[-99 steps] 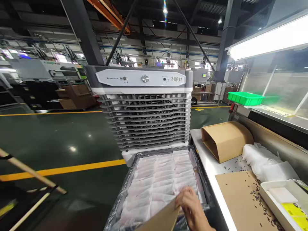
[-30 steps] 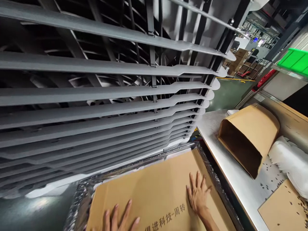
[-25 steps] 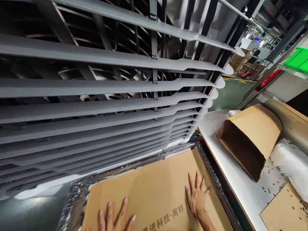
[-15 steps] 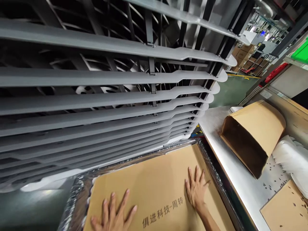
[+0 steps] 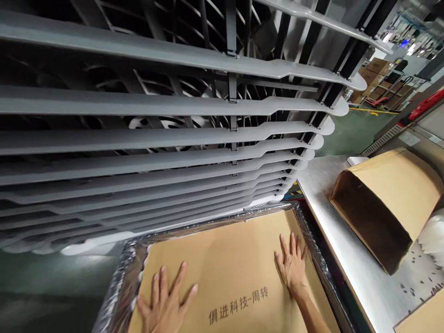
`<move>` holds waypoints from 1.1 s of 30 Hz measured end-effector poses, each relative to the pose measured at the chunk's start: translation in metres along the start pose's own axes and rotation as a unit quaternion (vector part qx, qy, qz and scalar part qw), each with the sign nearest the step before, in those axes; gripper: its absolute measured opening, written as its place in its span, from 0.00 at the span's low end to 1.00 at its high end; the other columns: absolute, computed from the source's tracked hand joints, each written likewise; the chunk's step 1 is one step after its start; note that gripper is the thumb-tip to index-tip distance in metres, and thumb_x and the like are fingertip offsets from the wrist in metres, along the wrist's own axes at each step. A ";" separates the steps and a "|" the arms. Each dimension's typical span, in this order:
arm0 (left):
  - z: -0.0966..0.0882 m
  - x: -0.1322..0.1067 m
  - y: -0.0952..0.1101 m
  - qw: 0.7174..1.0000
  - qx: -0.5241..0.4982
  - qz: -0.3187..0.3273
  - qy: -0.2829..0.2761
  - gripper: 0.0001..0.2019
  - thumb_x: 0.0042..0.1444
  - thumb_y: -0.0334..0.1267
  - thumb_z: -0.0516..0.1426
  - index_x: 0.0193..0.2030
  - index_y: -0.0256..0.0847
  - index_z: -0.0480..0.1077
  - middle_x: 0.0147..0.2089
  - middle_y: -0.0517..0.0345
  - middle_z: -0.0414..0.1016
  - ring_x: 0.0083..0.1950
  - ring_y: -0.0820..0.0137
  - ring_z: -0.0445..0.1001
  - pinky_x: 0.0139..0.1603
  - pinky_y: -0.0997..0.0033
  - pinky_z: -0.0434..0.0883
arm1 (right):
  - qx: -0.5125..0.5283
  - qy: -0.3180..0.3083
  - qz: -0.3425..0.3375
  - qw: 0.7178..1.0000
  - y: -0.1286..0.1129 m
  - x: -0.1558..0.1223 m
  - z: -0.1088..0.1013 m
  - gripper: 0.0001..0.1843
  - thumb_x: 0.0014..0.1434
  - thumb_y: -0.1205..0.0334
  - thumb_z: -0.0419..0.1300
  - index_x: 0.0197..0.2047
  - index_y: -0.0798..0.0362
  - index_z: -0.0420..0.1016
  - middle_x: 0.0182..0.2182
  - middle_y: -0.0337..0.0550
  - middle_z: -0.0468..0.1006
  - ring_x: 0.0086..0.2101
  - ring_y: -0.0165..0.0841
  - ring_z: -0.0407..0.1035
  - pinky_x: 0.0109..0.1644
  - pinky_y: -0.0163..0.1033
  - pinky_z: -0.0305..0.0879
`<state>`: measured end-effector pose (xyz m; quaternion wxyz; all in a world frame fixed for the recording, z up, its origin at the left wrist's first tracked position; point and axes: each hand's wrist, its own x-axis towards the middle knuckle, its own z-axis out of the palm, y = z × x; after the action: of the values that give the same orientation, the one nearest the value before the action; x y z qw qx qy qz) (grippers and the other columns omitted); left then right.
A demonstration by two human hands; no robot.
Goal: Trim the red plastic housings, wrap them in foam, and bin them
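Below me lies a brown cardboard sheet (image 5: 229,259) with dark printed characters, inside a frame or box edge wrapped in dark plastic film (image 5: 116,277). My left hand (image 5: 165,300) rests on the sheet's left part, palm down with fingers spread. On the right part, my right hand (image 5: 292,263) also lies flat, its fingers apart and pointing away from me. Neither hand grips anything. What lies under the sheet is mostly hidden; a bit of white shows along its left edge.
Grey slats (image 5: 138,138) of a large rack rise right behind the sheet. At right, a metal table (image 5: 347,217) bears an open cardboard box (image 5: 391,199), white bags (image 5: 433,236), scattered small dark bits and another cardboard piece (image 5: 425,314). Stacked cartons (image 5: 374,76) stand far off.
The view has shifted, so the rack and table sit further right in it. Both hands stay flat on the sheet; the right hand's fingers look closer together.
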<state>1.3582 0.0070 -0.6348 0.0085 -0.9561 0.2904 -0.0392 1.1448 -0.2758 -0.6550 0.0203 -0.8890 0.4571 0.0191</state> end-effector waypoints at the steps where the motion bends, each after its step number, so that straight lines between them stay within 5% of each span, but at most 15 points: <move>1: 0.001 0.000 0.000 1.000 -0.002 -0.002 0.000 0.28 0.64 0.47 0.37 0.66 0.40 0.57 0.71 0.31 0.47 0.74 0.51 0.36 0.65 0.33 0.42 | -0.002 0.003 -0.002 1.000 0.000 0.000 0.001 0.33 0.65 0.44 0.45 0.70 0.40 0.47 0.71 0.50 0.43 0.68 0.51 0.35 0.67 0.62 0.30; 24: 0.003 0.000 -0.004 0.998 -0.056 -0.028 -0.008 0.29 0.65 0.47 0.34 0.64 0.40 0.62 0.71 0.35 0.51 0.74 0.56 0.38 0.66 0.38 0.43 | -0.004 0.014 0.001 1.000 0.000 -0.001 0.001 0.33 0.63 0.45 0.46 0.69 0.41 0.50 0.70 0.50 0.46 0.68 0.50 0.36 0.67 0.62 0.31; 33: -0.001 0.001 -0.003 0.995 -0.099 -0.016 -0.015 0.31 0.65 0.49 0.33 0.68 0.37 0.54 0.73 0.32 0.43 0.74 0.53 0.36 0.65 0.34 0.38 | 0.052 -0.032 0.003 0.998 -0.001 0.008 -0.010 0.31 0.66 0.45 0.44 0.70 0.38 0.45 0.71 0.45 0.40 0.69 0.47 0.33 0.68 0.61 0.30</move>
<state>1.3606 0.0087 -0.6333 -0.0824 -0.9572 0.2772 0.0042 1.1501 -0.2819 -0.6457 0.0809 -0.8843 0.4593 0.0240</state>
